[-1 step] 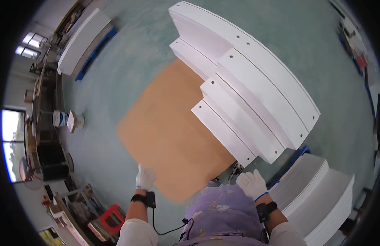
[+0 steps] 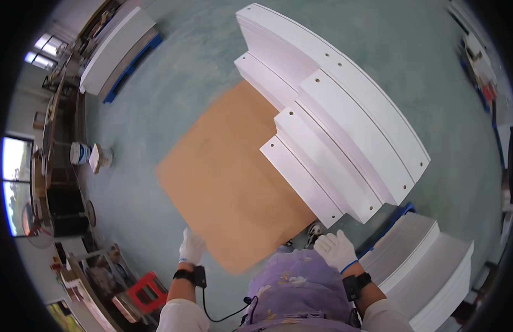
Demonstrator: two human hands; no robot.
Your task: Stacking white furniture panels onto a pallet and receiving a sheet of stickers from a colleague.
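My left hand (image 2: 191, 247), in a white glove, hovers by the lower left side of a large brown sheet (image 2: 223, 188); it seems loosely open and holds nothing I can see. In another white glove, my right hand (image 2: 335, 250) is raised in front of the purple floral apron (image 2: 300, 282), its fingers loosely bent and apart, with nothing in them. Beyond it stands a white curved, stepped piece (image 2: 345, 133) with small round holes along its panels. The brown sheet lies flat beside this piece, partly under its edge.
A stack of white curved panels (image 2: 422, 265) rests over a blue pallet (image 2: 381, 232) at the near right. More white panels (image 2: 115, 52) stand on a pallet at the far left. A red stool (image 2: 147, 293) and buckets (image 2: 81, 153) line the left side.
The view has shifted slightly. Both hands sit a little lower and further left in it, still holding nothing visible. The stepped piece and the brown sheet stay in place.
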